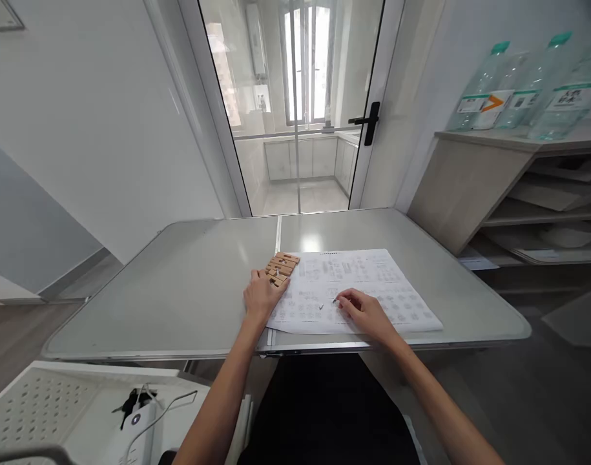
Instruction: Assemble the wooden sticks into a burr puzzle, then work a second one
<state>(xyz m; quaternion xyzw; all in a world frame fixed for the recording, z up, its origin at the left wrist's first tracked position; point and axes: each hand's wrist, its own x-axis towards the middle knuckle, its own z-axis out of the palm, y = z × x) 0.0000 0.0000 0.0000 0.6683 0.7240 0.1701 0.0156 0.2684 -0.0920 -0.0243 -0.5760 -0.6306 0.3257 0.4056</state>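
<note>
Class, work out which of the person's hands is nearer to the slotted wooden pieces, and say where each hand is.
Left. The left hand rests against the slotted wooden pieces; the right hand is apart from them, farther right, at the printed sheet.

The person's left hand (263, 296) holds a slotted wooden block (284, 263) at the left edge of a printed sheet (343, 278) on the desk (193, 284). The right hand (362, 310) pinches a small piece (334, 300) over the print, another bit (321, 306) lying nearby. Clear bottles (522, 100) stand on a shelf unit (469, 187) over to the right.
</note>
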